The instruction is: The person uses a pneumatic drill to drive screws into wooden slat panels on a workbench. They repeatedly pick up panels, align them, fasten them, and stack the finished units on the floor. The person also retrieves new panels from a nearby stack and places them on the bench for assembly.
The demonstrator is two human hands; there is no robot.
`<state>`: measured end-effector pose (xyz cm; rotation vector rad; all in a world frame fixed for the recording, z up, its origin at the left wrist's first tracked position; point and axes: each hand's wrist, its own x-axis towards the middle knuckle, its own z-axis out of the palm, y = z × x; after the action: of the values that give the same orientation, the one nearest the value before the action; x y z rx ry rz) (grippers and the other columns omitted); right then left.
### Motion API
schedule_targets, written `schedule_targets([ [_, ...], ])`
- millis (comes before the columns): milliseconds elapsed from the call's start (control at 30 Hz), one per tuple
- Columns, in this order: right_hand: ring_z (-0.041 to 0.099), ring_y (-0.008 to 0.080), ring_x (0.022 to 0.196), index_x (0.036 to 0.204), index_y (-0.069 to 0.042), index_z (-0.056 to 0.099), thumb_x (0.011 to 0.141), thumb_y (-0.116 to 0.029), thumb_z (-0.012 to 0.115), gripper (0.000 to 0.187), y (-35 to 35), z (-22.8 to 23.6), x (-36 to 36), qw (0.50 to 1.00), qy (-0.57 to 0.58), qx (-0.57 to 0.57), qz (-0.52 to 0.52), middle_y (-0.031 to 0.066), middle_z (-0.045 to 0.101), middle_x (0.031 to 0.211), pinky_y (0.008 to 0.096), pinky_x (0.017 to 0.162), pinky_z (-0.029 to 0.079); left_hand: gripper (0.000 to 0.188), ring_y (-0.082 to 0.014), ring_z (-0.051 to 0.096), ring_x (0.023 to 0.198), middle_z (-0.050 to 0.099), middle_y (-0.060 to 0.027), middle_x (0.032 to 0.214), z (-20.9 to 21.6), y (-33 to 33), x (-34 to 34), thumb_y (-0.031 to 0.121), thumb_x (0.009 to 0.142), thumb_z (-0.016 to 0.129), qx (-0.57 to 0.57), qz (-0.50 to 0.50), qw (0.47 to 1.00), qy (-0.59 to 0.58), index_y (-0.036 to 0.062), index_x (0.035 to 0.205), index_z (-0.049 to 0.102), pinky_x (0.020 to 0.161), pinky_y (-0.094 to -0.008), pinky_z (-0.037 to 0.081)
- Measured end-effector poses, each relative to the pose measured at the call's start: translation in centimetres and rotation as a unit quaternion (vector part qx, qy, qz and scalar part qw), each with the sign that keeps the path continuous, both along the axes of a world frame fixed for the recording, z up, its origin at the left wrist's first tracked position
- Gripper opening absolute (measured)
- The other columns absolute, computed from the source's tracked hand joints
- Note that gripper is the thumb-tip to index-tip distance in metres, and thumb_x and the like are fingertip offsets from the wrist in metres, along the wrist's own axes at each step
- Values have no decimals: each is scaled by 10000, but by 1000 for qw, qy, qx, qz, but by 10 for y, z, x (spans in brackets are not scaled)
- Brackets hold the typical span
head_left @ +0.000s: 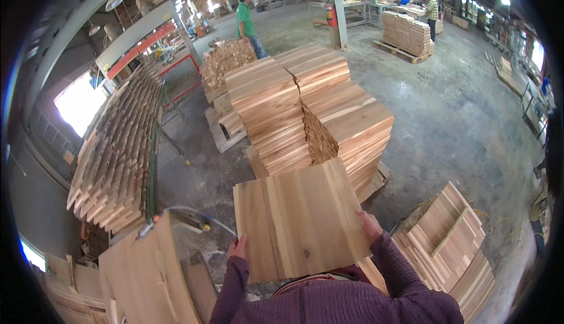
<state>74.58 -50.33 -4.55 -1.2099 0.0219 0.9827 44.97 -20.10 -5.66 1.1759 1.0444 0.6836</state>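
Observation:
Between my two hands is a flat, striped wooden panel [299,221], held in front of my body. My left hand [238,247] grips its left edge, and my right hand [370,226] is closed on the right edge. The panel's far edge overlaps the view of tall stacks of similar wooden panels [267,101] just ahead. A narrow gap runs between the stacks, and the front right stack [349,112] is lower than the far one. The fingers under the panel are hidden.
A board-topped surface [138,271] with an air hose [202,213] lies at my left. More panels [443,236] are piled at my right. A rack of slanted wood strips [120,148] stands left. A person in green [244,21] is beyond the stacks, near a steel column [333,7].

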Motion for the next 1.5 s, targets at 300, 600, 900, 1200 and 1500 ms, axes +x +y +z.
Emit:
schedule_targets([
  [300,604,195,737,1057,41,546,800,-310,549,435,25,15,194,993,-13,4,-117,86,617,900,324,674,484,536,-206,577,878,590,-137,985,64,79,280,331,756,637,49,-149,982,103,-90,1065,516,761,-316,457],
  [600,568,313,894,1090,33,510,754,-351,589,516,63,26,377,886,-352,-295,-64,199,571,1018,376,785,452,703,-277,541,985,544,-202,1098,53,164,526,451,768,575,185,-366,908,87,-11,1259,377,865,-334,407],
  [900,502,340,974,926,58,573,715,-325,622,439,82,10,413,920,-309,-217,-106,222,554,938,388,828,410,786,-344,382,1178,380,-230,1283,15,127,499,408,731,608,497,-294,772,265,51,1333,252,982,-376,304],
  [1200,472,331,883,922,55,570,678,-288,659,430,110,13,411,799,-461,-364,-128,211,530,933,412,766,392,632,-239,407,1165,435,-161,1240,4,140,467,207,769,611,207,-283,930,108,4,1292,320,962,-313,333],
  [1500,375,302,1153,1234,45,369,760,-171,603,571,73,-9,359,930,-287,-72,-220,178,332,1277,376,971,313,471,-217,477,1080,492,-182,1151,17,107,422,163,789,570,206,-259,925,186,-17,1191,406,923,-341,364],
])
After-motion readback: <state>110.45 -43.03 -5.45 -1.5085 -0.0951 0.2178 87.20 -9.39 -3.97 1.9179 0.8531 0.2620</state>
